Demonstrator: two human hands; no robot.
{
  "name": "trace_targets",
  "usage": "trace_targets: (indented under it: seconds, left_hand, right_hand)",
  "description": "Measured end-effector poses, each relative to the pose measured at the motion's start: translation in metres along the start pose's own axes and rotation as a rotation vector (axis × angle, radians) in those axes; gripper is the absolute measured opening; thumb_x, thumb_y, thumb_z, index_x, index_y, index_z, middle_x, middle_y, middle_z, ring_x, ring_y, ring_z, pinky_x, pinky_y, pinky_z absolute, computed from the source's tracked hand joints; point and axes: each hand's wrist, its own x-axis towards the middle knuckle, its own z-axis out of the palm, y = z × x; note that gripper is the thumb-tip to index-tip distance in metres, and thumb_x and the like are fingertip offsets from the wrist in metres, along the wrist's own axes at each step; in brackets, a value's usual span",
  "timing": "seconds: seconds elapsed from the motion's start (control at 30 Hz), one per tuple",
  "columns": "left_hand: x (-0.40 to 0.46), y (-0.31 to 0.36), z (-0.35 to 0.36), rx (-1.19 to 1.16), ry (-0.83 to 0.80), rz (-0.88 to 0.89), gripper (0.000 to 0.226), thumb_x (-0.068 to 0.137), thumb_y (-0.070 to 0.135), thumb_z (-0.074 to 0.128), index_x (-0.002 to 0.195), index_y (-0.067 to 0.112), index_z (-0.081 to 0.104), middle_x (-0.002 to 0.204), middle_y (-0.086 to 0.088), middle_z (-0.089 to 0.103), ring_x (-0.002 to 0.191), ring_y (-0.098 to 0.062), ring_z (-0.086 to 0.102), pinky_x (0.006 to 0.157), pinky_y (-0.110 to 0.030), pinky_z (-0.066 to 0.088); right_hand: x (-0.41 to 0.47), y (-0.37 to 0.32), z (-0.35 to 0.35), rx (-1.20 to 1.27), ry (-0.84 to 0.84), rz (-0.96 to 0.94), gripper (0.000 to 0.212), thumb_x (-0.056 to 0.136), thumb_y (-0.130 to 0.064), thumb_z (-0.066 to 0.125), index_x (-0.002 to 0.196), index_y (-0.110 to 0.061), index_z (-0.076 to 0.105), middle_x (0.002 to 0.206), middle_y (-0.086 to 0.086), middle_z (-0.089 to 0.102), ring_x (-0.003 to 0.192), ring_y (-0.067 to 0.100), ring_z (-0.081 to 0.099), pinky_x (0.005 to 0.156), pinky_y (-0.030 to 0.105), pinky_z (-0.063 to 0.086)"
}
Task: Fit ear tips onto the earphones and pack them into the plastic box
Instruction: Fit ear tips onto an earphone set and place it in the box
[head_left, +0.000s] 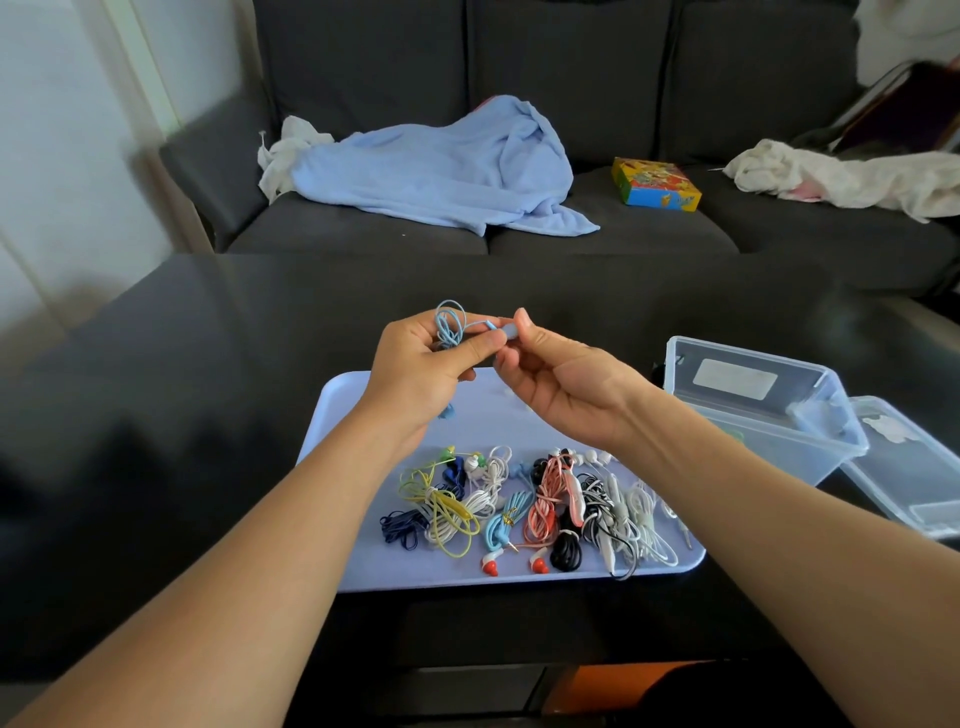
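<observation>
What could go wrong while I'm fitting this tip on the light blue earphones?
The ear tip is tiny and pinched above the tray's far edge; if dropped, it may bounce onto the dark table. The coiled light blue cable, loosely bunched in the left hand, could unravel and tangle.

box label (734, 379) blank, no text readable

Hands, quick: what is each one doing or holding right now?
Left hand: closed on the coiled light blue earphone cable.
Right hand: fingertips pinched on the light blue earbud end of the same earphones.
</observation>
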Motion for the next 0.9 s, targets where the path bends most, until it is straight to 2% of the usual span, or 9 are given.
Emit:
trace_targets:
  seconds: [0.07,0.17,0.27,0.37,0.53,0.77,0.9]
  left_hand:
    - [-0.001,0.001,0.0,-0.003,-0.011,-0.004,0.012,0.085,0.011,0.076,0.095,0.017,0.079,0.094,-0.004,0.078,0.082,-0.011,0.07,0.063,-0.02,0.05]
    - [-0.001,0.0,0.001,-0.003,0.006,0.008,0.011,0.084,0.011,0.077,0.091,0.02,0.079,0.092,-0.003,0.078,0.081,-0.01,0.068,0.062,-0.021,0.05]
    - [0.0,-0.003,-0.001,0.032,0.047,0.034,0.012,0.082,0.014,0.079,0.085,0.025,0.079,0.089,-0.001,0.077,0.079,-0.009,0.066,0.061,-0.02,0.049]
    - [-0.001,-0.005,-0.004,0.106,0.052,0.058,0.012,0.082,0.016,0.08,0.084,0.027,0.079,0.08,0.003,0.076,0.075,-0.009,0.066,0.061,-0.02,0.05]
    - [0.001,-0.003,-0.001,0.137,0.039,0.091,0.013,0.082,0.015,0.08,0.085,0.028,0.079,0.086,-0.005,0.077,0.075,-0.011,0.064,0.06,-0.022,0.051]
    - [0.003,-0.005,0.003,0.105,0.075,0.063,0.013,0.083,0.013,0.079,0.087,0.025,0.078,0.08,0.006,0.076,0.074,-0.005,0.065,0.059,-0.02,0.049]
    - [0.003,-0.004,0.006,0.07,0.054,0.055,0.013,0.084,0.011,0.078,0.089,0.023,0.079,0.085,0.005,0.077,0.072,-0.005,0.063,0.058,-0.021,0.048]
  right_hand:
    - [0.0,0.0,0.0,-0.005,-0.004,0.001,0.045,0.079,-0.02,0.069,0.116,0.005,0.067,0.097,0.014,0.066,0.068,0.009,0.062,0.064,0.015,0.057]
    - [0.002,0.001,0.001,-0.037,0.017,-0.046,0.037,0.081,-0.017,0.068,0.11,0.006,0.068,0.088,0.011,0.067,0.064,0.008,0.061,0.062,0.014,0.056]
    - [0.003,0.001,0.002,-0.188,0.064,-0.168,0.019,0.093,-0.009,0.064,0.102,0.007,0.069,0.084,0.01,0.069,0.062,0.007,0.062,0.063,0.013,0.055]
    - [0.001,0.0,0.001,-0.307,0.091,-0.188,0.016,0.095,-0.007,0.063,0.098,0.006,0.071,0.087,0.012,0.072,0.067,0.011,0.066,0.068,0.016,0.057]
    - [-0.003,-0.007,-0.002,-0.228,0.042,-0.087,0.023,0.095,-0.013,0.063,0.106,0.006,0.069,0.088,0.01,0.071,0.073,0.011,0.068,0.073,0.018,0.059]
    - [0.002,-0.007,0.003,-0.278,0.128,-0.177,0.011,0.093,-0.005,0.065,0.093,0.003,0.072,0.084,0.01,0.072,0.062,0.007,0.065,0.064,0.013,0.056]
    - [-0.001,-0.01,-0.003,-0.254,0.067,-0.133,0.015,0.095,-0.013,0.063,0.093,-0.001,0.072,0.077,0.006,0.071,0.066,0.009,0.066,0.069,0.015,0.058]
